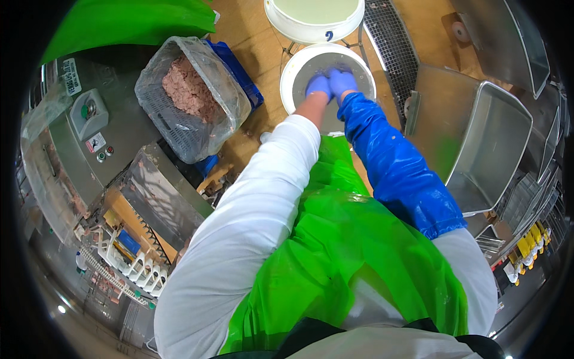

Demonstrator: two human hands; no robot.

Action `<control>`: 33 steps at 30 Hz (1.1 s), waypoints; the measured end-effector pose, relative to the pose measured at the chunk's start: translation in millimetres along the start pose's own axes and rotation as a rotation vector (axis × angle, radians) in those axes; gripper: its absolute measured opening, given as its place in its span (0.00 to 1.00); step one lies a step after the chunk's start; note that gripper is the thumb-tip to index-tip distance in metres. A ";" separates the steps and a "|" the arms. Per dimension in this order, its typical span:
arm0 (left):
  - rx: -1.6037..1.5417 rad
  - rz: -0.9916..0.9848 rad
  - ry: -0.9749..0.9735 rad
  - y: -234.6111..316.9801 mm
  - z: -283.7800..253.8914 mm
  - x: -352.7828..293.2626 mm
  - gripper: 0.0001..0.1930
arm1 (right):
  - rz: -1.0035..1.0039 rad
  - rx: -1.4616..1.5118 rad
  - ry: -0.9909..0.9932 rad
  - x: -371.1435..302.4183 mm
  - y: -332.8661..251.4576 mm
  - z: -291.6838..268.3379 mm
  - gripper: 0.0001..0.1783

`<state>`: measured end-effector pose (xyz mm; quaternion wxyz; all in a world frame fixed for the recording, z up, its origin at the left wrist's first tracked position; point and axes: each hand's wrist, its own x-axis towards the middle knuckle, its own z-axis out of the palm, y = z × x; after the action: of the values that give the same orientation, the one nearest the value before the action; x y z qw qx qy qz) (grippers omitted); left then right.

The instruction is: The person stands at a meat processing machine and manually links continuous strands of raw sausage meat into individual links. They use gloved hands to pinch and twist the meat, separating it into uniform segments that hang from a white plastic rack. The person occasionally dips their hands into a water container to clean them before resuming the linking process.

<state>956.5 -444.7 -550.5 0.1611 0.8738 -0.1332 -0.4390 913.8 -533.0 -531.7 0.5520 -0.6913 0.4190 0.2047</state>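
**Both hands were in the bucket**

The white bucket (287,84) stood ahead of the person, cloudy grey liquid (357,67) inside. The left hand (319,87) and right hand (342,82), in purple gloves, were close together within its rim; their fingers were hard to make out, so whether they were open or gripping anything could not be told. A second bucket (299,33) stood just beyond. Left was a bag-lined crate (160,119) of minced meat (188,90); right, a steel tub (493,149).
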 end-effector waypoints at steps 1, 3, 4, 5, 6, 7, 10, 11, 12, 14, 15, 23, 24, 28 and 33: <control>-0.413 -0.038 -0.109 -4.2 2.3 2.0 0.27 | -0.074 -0.052 0.089 -8.1 -5.6 7.9 0.32; -1.245 -0.127 -0.313 -8.7 1.7 -0.3 0.25 | -0.235 -0.164 0.257 -12.6 -10.5 19.9 0.30; -0.893 -0.077 -0.262 -4.2 1.0 -1.9 0.25 | -0.315 -0.222 0.337 -14.6 -9.5 20.8 0.29; -0.538 -0.034 -0.209 8.0 -13.4 -12.1 0.25 | -0.266 -0.292 0.219 -11.0 -0.7 15.0 0.29; -0.176 0.013 -0.160 21.3 -31.9 -23.9 0.25 | -0.212 -0.354 0.107 -4.1 11.5 3.2 0.29; 0.171 0.052 -0.094 24.5 -43.7 -29.8 0.25 | -0.175 -0.428 -0.016 2.7 16.9 -3.3 0.28; 0.208 0.289 -0.109 18.0 -60.8 -42.3 0.18 | -0.340 -0.703 0.047 8.7 37.7 2.2 0.25; 0.269 0.297 -0.081 19.2 -67.4 -50.1 0.18 | -0.395 -0.772 -0.043 18.7 41.6 -4.7 0.24; 0.317 0.288 -0.091 15.9 -69.8 -53.8 0.17 | -0.187 -0.789 -0.220 16.8 14.6 -11.1 0.23; 0.163 0.483 -0.032 38.6 -105.6 -112.3 0.16 | -0.556 -0.840 -0.170 37.3 54.1 -11.0 0.17; 0.078 0.746 0.460 23.1 -79.3 -124.0 0.17 | -0.635 -0.865 -0.181 44.3 53.5 -11.4 0.17; -0.084 0.517 0.492 -87.1 -96.0 -311.4 0.18 | -0.463 -0.760 -0.469 21.9 29.1 -20.9 0.17; -0.107 0.472 0.738 -118.6 -67.1 -326.0 0.18 | -0.293 -0.771 -0.507 -2.7 2.5 -21.0 0.19; -0.392 -0.053 0.589 -222.0 -5.1 -452.4 0.19 | -0.659 -0.955 -0.411 -43.3 -35.9 -39.7 0.21; -0.636 -0.717 1.017 -307.0 130.1 -599.6 0.18 | -0.725 -0.886 -0.511 -73.4 -88.3 -4.4 0.12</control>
<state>531.9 38.4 -311.7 0.2966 0.8713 0.3906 -0.0192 942.6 -507.7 -423.3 0.3299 -0.8818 -0.1121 0.3177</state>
